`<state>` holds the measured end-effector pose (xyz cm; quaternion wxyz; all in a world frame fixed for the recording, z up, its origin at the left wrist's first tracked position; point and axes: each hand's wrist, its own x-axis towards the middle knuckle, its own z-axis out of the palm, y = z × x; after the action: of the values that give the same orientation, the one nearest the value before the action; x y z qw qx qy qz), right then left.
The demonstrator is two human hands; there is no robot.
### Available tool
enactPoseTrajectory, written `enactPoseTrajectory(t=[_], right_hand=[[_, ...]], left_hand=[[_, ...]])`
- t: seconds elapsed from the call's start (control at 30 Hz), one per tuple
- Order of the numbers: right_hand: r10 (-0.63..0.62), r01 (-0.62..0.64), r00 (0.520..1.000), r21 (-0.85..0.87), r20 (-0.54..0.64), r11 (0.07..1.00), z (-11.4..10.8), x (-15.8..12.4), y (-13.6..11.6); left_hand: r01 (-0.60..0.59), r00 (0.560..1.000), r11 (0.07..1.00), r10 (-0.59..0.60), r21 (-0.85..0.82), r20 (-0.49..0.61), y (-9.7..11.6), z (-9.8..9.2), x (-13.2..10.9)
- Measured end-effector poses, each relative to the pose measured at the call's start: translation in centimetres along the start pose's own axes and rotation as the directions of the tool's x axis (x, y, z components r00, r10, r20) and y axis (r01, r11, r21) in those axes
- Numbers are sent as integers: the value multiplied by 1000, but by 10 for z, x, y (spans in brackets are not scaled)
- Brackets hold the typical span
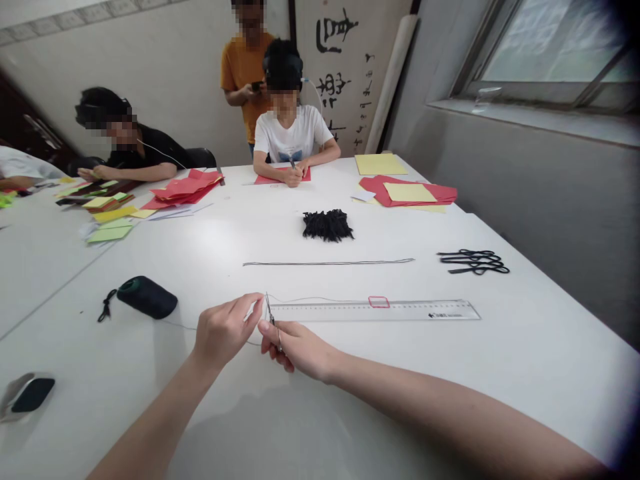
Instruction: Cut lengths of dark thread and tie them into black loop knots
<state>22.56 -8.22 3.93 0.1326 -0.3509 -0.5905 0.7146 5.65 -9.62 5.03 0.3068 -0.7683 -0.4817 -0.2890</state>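
My right hand (293, 343) grips a small pair of scissors (271, 313), its blades pointing away from me at the left end of a clear ruler (345, 312). Just left of the blades, my left hand (227, 327) pinches a thin dark thread (310, 299). That thread lies along the ruler's far edge, with a small red rectangle (379, 302) near the middle. Another stretch of thread runs from a dark thread spool (147, 297) on the left and passes behind my left hand. Whether the blades touch the thread is too small to tell.
Beyond the ruler lie a long doubled cord (327, 263), a bundle of short black strands (328, 225) and looped black cords (475, 261). Red paper (183, 189) and yellow paper (410, 193) sit farther back. Several people are across the table (400, 400). A black-topped object (33, 395) stands front left.
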Motion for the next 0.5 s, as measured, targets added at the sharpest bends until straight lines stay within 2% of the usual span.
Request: enactPoseTrajectory(t=[0.27,0.5], right_hand=[[1,-4,1000,-113,-30,994,-2,-2,-4],[-28,20,998,-165,-47,986,-3,1,1]], left_hand=[[-64,997,996,61,63,47,-2,5,-3],[-94,995,993,92,68,41,-2,5,-4]])
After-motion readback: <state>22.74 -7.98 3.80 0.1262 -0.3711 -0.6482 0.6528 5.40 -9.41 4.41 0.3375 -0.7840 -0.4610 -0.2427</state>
